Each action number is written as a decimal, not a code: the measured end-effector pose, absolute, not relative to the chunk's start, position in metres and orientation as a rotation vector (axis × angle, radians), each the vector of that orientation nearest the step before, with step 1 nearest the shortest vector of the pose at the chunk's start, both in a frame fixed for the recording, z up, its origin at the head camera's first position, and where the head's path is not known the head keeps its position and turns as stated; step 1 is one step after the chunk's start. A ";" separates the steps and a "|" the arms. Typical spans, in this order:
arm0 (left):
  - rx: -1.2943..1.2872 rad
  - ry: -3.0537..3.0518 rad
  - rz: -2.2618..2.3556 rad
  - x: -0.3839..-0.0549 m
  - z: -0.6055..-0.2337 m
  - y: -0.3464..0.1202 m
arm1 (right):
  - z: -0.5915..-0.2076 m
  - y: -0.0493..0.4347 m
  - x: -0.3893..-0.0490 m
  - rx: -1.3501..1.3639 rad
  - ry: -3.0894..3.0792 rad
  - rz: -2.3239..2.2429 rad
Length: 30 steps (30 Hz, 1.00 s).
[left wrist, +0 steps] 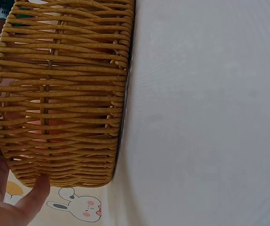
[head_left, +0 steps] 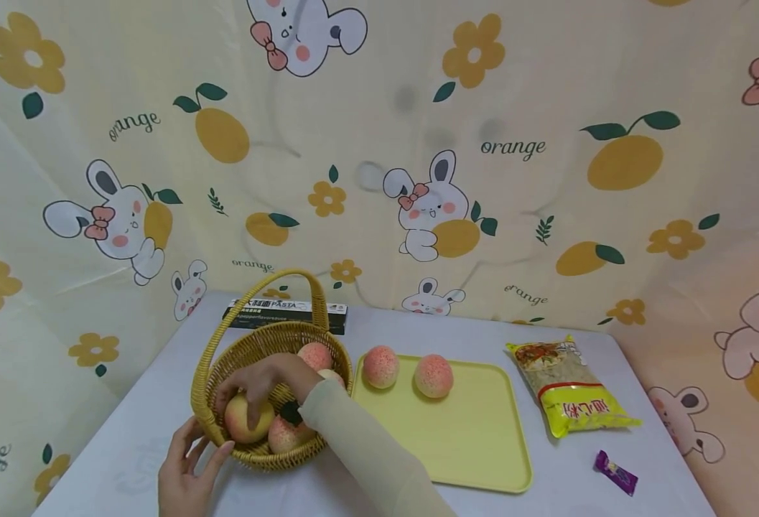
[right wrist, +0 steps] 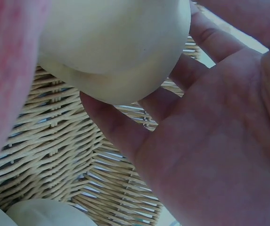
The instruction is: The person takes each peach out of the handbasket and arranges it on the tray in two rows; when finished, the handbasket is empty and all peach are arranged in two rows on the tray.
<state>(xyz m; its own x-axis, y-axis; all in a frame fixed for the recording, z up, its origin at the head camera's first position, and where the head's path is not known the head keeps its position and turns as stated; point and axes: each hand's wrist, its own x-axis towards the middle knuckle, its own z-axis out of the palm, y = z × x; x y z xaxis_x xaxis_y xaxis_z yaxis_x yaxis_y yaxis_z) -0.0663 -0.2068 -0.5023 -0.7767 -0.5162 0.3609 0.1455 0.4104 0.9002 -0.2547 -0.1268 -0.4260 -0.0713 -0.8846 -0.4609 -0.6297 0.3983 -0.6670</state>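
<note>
A woven basket [head_left: 269,336] with a tall arched handle stands on the left of the table. My right hand [head_left: 263,384] reaches down into it and grips a pale yellow peach [head_left: 238,422] near the left wall. In the right wrist view, fingers curl round the smooth peach [right wrist: 120,52]. My left hand [head_left: 188,474] holds the basket's near left side by the foot of the handle, with a fingertip against the weave in the left wrist view. Inside the basket lie more peaches, including a pink speckled peach [head_left: 287,435] beside my right wrist and another pink peach [head_left: 315,355] at the back.
A yellow tray [head_left: 469,452] right of the basket bears a pink peach [head_left: 380,366] and a second pink peach [head_left: 434,375] along its far side. Behind the basket is a black pasta box [head_left: 289,317]. Farther right lie a yellow food bag [head_left: 573,391] and a small purple packet [head_left: 616,472].
</note>
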 end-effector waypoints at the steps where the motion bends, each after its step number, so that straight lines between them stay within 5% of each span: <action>1: 0.312 -2.058 -1.397 -0.066 -0.502 -0.207 | -0.426 -0.126 -0.255 -1.312 1.792 -0.375; 30: 0.314 -2.065 -1.403 -0.066 -0.500 -0.206 | -0.409 -0.079 -0.274 -1.417 1.915 -0.788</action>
<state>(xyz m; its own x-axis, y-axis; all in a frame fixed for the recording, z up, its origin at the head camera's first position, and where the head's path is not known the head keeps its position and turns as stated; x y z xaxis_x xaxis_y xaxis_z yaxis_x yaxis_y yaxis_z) -0.0662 -0.2056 -0.5004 -0.7828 -0.5117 0.3542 0.1408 0.4089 0.9017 -0.2742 -0.0791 -0.4092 -0.2302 -0.9644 -0.1305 -0.5932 0.2454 -0.7668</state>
